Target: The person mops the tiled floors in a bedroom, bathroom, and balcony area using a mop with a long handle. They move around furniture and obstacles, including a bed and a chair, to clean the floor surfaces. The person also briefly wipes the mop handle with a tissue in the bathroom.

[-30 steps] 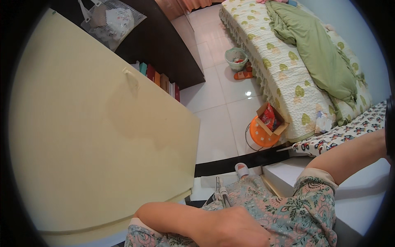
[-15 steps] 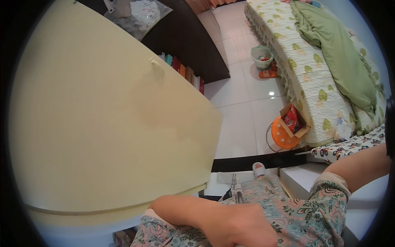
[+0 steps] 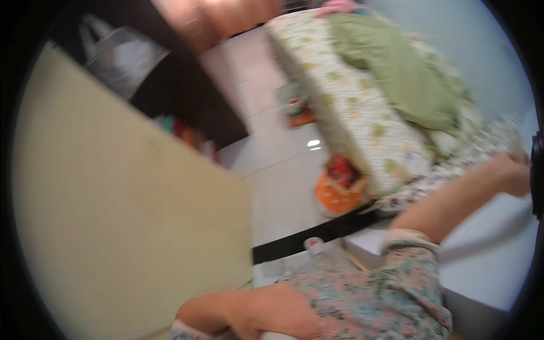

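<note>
The picture is blurred by motion. My left hand [image 3: 277, 314] lies low at the bottom edge against my floral-patterned clothing [image 3: 368, 294]; its fingers are cut off by the edge. My right arm stretches out to the right from a floral sleeve. My right hand [image 3: 513, 173] is at the far right rim, beside a patterned fabric [image 3: 453, 164] at the foot of the bed. Whether either hand holds anything cannot be made out.
A large cream panel [image 3: 113, 215] fills the left. A bed [image 3: 351, 107] with a green blanket [image 3: 402, 73] stands beyond the tiled floor [image 3: 277, 170]. An orange basket [image 3: 337, 195] sits by the bed, a dark shelf [image 3: 181, 96] at the back, a white surface [image 3: 487, 266] on the right.
The view has swung and blurred. My right arm has lifted and reached farther right, bringing the hand into view at the rim. My left hand stays low at the bottom.
</note>
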Tool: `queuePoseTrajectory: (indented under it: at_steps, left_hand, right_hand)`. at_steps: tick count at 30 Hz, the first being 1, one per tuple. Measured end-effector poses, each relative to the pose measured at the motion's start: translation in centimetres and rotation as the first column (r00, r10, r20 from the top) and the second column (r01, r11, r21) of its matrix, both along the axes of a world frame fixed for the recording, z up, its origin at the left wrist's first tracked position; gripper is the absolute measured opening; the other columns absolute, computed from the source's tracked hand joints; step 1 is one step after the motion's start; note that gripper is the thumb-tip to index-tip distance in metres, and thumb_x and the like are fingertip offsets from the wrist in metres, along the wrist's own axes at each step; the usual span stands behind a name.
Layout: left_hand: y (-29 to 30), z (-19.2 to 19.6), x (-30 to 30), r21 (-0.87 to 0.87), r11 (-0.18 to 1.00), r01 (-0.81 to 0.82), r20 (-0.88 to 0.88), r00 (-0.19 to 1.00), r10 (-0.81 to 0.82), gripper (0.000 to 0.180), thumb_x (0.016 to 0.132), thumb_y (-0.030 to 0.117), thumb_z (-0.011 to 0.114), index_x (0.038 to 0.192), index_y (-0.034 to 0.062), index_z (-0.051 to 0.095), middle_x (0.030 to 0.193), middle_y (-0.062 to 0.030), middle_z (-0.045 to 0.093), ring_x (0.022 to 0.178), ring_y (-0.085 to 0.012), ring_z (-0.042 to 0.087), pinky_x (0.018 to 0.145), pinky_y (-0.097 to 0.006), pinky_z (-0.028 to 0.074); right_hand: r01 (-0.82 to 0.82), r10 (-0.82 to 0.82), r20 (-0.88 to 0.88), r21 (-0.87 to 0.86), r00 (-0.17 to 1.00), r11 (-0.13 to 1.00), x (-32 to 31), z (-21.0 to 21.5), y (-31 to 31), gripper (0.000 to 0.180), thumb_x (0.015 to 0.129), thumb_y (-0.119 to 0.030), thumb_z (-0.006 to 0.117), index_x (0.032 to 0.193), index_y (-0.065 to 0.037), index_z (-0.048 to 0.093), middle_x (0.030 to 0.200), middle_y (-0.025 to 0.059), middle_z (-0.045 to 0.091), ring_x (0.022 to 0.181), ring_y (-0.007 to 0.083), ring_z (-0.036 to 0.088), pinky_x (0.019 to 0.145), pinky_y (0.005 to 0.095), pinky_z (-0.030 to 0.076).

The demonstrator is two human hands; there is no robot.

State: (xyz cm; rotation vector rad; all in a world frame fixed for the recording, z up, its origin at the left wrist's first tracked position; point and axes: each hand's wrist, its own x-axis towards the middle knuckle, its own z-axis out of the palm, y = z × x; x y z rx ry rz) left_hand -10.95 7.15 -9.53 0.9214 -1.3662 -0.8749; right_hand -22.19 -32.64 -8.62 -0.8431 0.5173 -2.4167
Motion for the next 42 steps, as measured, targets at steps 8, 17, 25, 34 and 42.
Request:
queuePoseTrajectory:
  at_steps: [8,17,25,34,42]
  left_hand:
    - [-3.7,-3.6,-2.0,0.315,0.946,-0.079,-0.208,0.966,0.15,0.021,0.068,-0.009,0.066,0.078,0.003,0.053,0.061,-0.0055,0.057,0.056,-0.0132,0.055,0.05,-0.025,0.042]
    - [-9.0,-6.2,0.6,0.608,0.784,-0.128,-0.03,0.983,0.184,0.016,0.072,0.002,0.067,0.073,0.0038,0.051,0.066,-0.0028,0.055,0.061,-0.0106,0.054,0.053,-0.024,0.043]
    - [-14.1,-9.3,2.3,0.577,0.801,-0.159,-0.012,0.979,0.203,0.014,0.077,0.005,0.064,0.081,0.0051,0.051,0.074,-0.0003,0.055,0.068,-0.009,0.054,0.06,-0.025,0.044]
    - [-13.5,-11.5,4.2,0.507,0.82,-0.264,-0.036,0.945,0.326,0.013,0.079,0.009,0.064,0.082,0.0054,0.051,0.07,0.0003,0.055,0.063,-0.0077,0.053,0.057,-0.022,0.043]
    - [-5.1,-11.1,8.5,0.459,0.655,-0.6,-0.05,0.719,0.693,0.013,0.079,0.01,0.064,0.082,0.0048,0.052,0.068,-0.0006,0.053,0.06,-0.0084,0.052,0.055,-0.023,0.043]
  right_hand:
    - [-0.053,0.042,0.191,0.057,0.981,0.997,1.3,4.6,3.8,0.044,0.079,-0.002,0.044,0.124,-0.003,0.045,0.107,0.0036,0.047,0.064,0.0116,0.035,0.057,0.0217,0.036]
    - [-0.035,0.028,0.163,0.041,0.986,0.999,1.5,4.8,4.5,0.052,0.075,-0.005,0.045,0.127,-0.003,0.043,0.079,0.0003,0.045,0.056,0.0081,0.034,0.064,0.0225,0.038]
    - [-0.069,0.064,0.172,0.023,0.983,0.997,0.7,4.1,3.6,0.043,0.078,-0.004,0.047,0.121,-0.003,0.048,0.1,-0.0002,0.048,0.061,0.0085,0.033,0.056,0.0204,0.035]
    - [-0.129,0.114,0.201,0.065,0.973,0.989,2.0,4.1,4.5,0.04,0.077,-0.004,0.047,0.117,-0.002,0.049,0.09,0.0015,0.048,0.059,0.009,0.034,0.055,0.0222,0.035]
    - [-0.894,0.912,0.008,0.201,0.41,0.4,19.1,-3.3,13.9,0.024,0.079,0.002,0.046,0.102,-0.002,0.054,0.095,0.0025,0.059,0.05,0.0026,0.035,0.044,0.0177,0.029]
